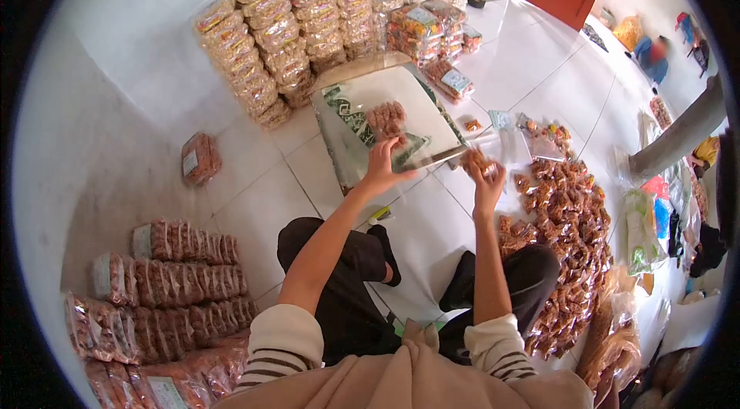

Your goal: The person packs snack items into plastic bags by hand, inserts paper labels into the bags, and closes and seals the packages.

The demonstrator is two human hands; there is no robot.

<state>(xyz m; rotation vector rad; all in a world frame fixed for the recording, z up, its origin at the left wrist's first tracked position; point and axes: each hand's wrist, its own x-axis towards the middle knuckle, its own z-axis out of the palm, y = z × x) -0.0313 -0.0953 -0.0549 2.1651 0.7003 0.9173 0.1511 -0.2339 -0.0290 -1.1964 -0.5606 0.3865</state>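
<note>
My left hand (pixel 379 168) lies over the near edge of a low board-topped stand, thumb spread from the fingers. Its fingertips touch small packets of brown snack (pixel 387 121), which lie grouped on the board (pixel 420 104). Clear plastic seems to surround them, though its edges are hard to make out. To the right, my right hand (pixel 487 184) is closed around a few small snack packets (pixel 476 164), just off the board's right corner. Beside that hand, a large heap of similar packets (pixel 566 232) spreads over the floor.
Tall stacks of bagged goods (pixel 266 20) line the wall behind the board. Filled packs (pixel 177 286) lie in rows at the lower left, and a single pack (pixel 200 158) sits apart. Clear bags (pixel 509 139) lie right of the board. A grey post (pixel 678 127) stands at right.
</note>
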